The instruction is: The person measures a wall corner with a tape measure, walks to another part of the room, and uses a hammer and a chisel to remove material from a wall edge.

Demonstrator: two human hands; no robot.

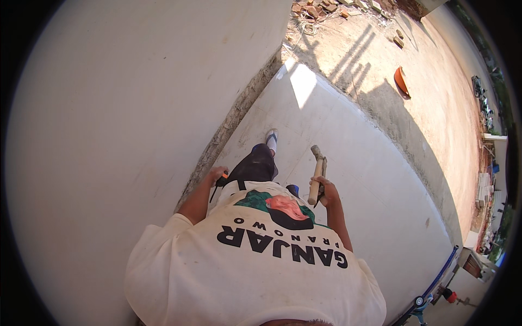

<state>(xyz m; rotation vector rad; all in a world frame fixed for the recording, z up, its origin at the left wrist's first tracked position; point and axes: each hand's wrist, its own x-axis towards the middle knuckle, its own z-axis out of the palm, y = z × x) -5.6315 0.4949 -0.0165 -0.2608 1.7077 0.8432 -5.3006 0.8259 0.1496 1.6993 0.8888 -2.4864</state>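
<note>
My left hand (216, 175), at the left of my dark trousers, is closed on an orange and black tool (223, 179), too small to identify exactly. My right hand (324, 189) grips a hammer (316, 153) with a pale wooden handle, head upward, along with a second slim tool held against it, partly hidden. A printed white T-shirt covers my body. One sandalled foot (272, 140) shows on the smooth pale floor (370, 190), beside a rough strip along the base of the wall (109, 119).
Beyond the floor's edge lies sunlit dirt ground (435, 108) with an orange basin (401, 81), a rubble pile (315, 12) and a coiled cord. A long blue bar (441, 271) with other tools lies at lower right. Stacked blocks (481, 190) stand at far right.
</note>
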